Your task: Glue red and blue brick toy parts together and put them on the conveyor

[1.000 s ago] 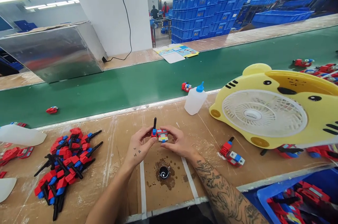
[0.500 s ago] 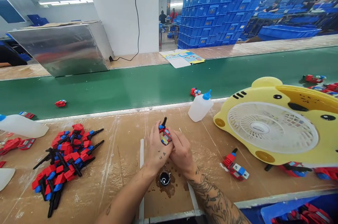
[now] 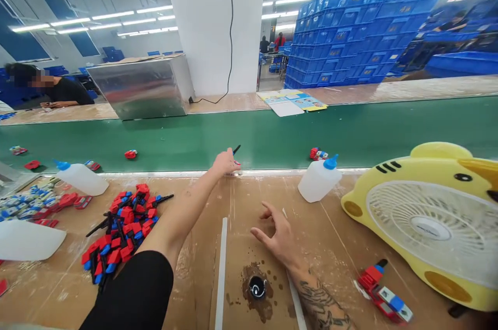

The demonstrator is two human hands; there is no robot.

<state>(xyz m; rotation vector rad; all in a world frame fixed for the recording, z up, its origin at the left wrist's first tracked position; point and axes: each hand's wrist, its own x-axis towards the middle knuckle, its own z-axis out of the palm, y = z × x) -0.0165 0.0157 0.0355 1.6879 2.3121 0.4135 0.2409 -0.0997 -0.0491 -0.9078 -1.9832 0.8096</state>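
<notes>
My left hand (image 3: 225,163) reaches out over the near edge of the green belt. Its fingers are closed around a small red-and-blue toy part, mostly hidden, whose black barrel (image 3: 237,149) sticks out to the upper right. Lower down, my right hand (image 3: 279,236) hovers above the table with thumb and fingers apart, holding nothing. Just below it, a small round cup of dark liquid (image 3: 257,287) stands on the wet, spotted table. Left of my left forearm lies a pile of red, blue and black toy parts (image 3: 126,221).
White bottles with blue caps stand right (image 3: 319,182) and left (image 3: 83,179). A yellow animal-shaped fan (image 3: 361,216) takes up the right side, with a red toy (image 3: 383,293) before it. Several toys lie on the green belt (image 3: 187,138). A co-worker (image 3: 66,90) sits across it.
My hands were together over the cup around the toy part. The left hand has carried it forward to the belt, while the right has let go and opened. The view has shifted left.
</notes>
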